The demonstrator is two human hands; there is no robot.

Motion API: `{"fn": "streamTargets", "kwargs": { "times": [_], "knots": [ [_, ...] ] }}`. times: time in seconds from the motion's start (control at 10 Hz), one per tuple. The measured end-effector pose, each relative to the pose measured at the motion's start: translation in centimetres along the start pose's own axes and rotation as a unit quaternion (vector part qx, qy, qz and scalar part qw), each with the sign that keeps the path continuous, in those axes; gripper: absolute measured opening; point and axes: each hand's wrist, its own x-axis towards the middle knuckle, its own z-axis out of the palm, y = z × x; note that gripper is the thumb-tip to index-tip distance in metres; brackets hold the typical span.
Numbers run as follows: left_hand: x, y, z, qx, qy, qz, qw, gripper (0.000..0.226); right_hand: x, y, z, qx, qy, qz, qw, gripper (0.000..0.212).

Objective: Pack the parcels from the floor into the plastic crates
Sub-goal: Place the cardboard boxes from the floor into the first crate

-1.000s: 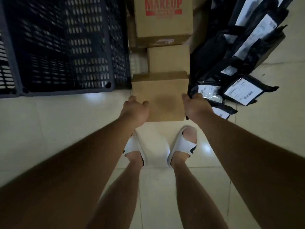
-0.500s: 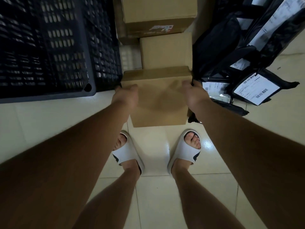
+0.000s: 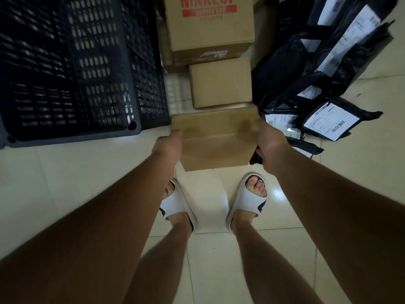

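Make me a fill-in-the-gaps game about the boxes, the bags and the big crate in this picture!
1. Both hands hold a plain brown ____ from either side: the left hand and the right hand.
2. The big box at the top says ____ in red letters.
3. The plastic crate is on the person's ____ side.
4. The parcel bags with white labels are ____ in colour.

Missing words: box; MAKEUP; left; black

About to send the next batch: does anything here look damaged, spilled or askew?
Nothing damaged or spilled that I can see. The black mailer bags lie in a loose, overlapping heap right of the boxes, untidy but seemingly intact. The held cardboard box looks undamaged.
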Motion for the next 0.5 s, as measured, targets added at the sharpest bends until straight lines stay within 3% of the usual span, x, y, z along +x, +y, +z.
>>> {"fn": "streamTargets", "kwargs": {
  "times": [0.2, 0.3, 0.5],
  "knots": [
    [-6.1, 0.2, -3.1, 0.020, -0.077, -0.019, 0.997, 0.054, -8.1, -0.2, -3.4, -0.063, 0.021, -0.076, 0.995, 0.044],
    [-9.5, 0.4, -5.5, 0.028, -0.070, -0.010, 0.997, 0.059, -11.7, -0.5, -5.0, -0.040, 0.019, -0.083, 0.996, 0.043],
    [-15.7, 1.2, -11.4, -0.018, -0.105, -0.032, 0.994, 0.052, -20.6, -1.9, -7.0, -0.006, 0.073, -0.028, 0.997, 0.044]
  ]
}}
